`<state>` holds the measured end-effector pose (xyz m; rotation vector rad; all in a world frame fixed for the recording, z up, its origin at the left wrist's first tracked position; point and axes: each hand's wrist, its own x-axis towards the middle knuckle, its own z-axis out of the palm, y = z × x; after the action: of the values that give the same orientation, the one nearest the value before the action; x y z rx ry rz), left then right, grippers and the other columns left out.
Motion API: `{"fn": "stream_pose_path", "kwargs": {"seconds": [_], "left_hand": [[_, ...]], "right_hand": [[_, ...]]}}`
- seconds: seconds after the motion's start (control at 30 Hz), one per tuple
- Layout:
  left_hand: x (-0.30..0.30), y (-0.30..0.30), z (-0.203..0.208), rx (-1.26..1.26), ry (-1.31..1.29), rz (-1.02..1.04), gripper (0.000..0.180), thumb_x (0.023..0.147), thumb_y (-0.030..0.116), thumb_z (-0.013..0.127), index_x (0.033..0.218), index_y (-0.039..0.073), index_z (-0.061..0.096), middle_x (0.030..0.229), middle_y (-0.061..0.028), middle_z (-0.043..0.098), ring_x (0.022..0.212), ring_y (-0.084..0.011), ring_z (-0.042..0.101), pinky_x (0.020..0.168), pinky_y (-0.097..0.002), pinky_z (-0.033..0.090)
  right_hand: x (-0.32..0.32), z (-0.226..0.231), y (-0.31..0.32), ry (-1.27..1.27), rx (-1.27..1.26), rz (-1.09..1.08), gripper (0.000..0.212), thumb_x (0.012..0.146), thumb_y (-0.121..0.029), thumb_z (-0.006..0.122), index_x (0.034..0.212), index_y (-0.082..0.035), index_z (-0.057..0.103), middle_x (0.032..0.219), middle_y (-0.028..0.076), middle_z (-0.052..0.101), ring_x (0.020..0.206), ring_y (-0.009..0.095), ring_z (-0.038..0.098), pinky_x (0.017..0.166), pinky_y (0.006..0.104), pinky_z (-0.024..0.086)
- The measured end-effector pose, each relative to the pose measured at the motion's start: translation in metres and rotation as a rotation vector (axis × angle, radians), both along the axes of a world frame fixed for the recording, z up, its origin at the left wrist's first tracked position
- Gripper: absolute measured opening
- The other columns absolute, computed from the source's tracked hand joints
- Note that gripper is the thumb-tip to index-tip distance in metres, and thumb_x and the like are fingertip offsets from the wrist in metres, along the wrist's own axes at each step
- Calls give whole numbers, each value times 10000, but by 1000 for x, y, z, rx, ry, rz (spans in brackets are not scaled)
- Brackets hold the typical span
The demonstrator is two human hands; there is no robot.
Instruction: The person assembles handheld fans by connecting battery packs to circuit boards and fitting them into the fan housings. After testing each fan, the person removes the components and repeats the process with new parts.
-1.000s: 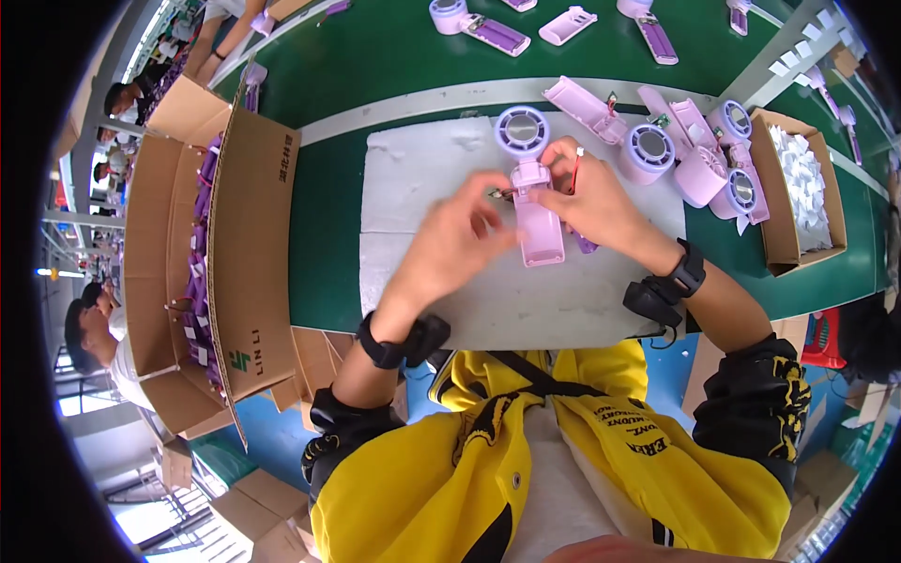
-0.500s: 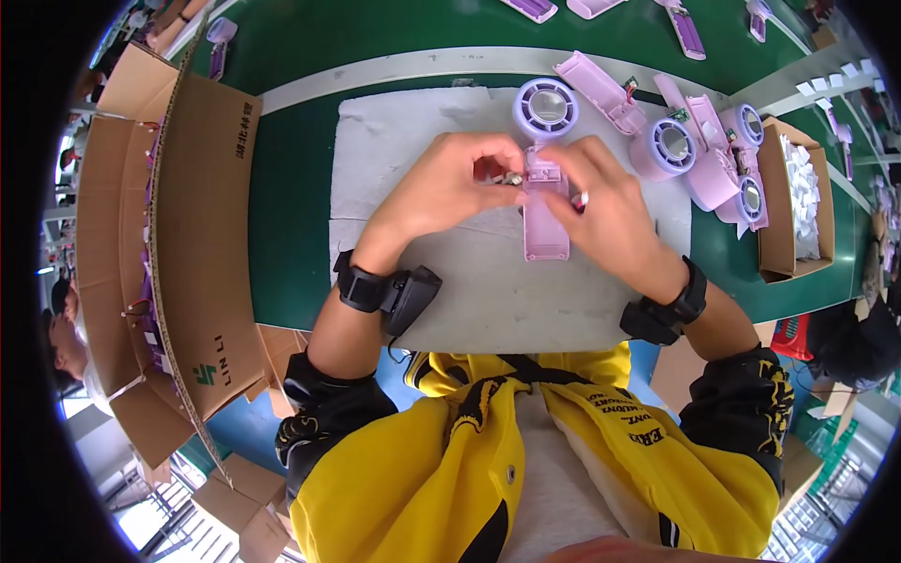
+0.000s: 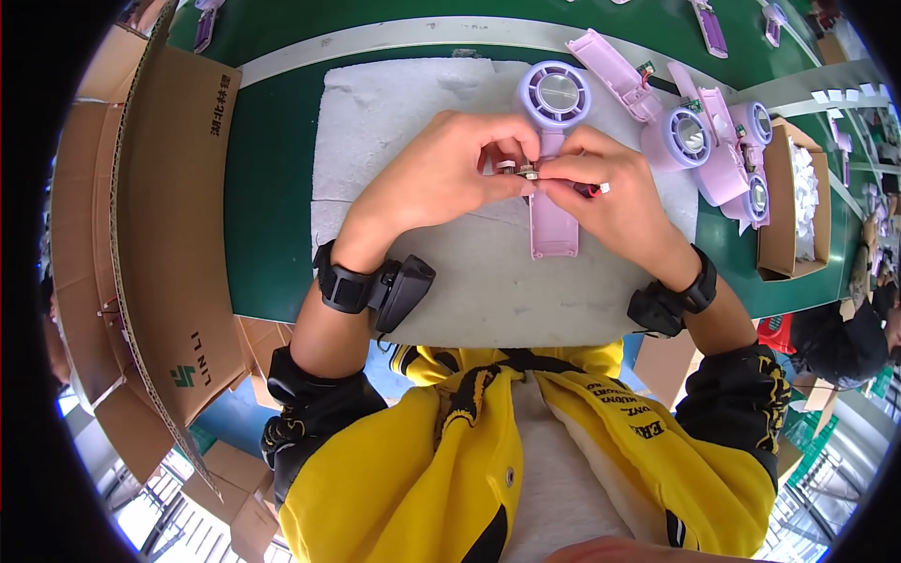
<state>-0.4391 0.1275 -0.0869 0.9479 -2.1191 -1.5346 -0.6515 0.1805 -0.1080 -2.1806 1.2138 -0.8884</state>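
A handheld fan lies in front of me, with its round lilac head away from me and its open pink handle shell towards me. Over the upper handle, my left hand and my right hand meet, fingertips pinched. Between them is a small circuit board, seen edge-on and partly hidden by fingers. Beside it, near my left fingers, shows a small whitish part. A red and dark lead with a white plug sticks out by my right fingers.
A pale mat covers the green table. Several more opened fans lie to the right, beside a cardboard box of white pieces. A tall carton stands at the left. Further fan parts lie beyond the grey rail.
My right fingertips have come across to meet my left ones at the small board above the handle. The view has shifted slightly.
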Motion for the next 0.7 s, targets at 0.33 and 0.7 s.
{"fn": "stream_pose_path", "kwargs": {"seconds": [0.33,0.7], "left_hand": [[10,0,-9,-90,-19,-35,252,724,-85,672,930,59,693,911,-34,594,863,-167,567,728,-284,452],[0,9,-5,-98,117,-11,194,734,-62,692,892,49,672,905,-56,606,823,-199,601,726,-292,503]], "right_hand": [[5,8,11,131,-30,-1,208,751,0,722,951,-49,695,900,82,589,720,234,629,614,335,508],[11,2,15,348,-127,-92,293,767,-4,637,1038,-30,527,972,112,520,817,297,610,622,407,505]]}}
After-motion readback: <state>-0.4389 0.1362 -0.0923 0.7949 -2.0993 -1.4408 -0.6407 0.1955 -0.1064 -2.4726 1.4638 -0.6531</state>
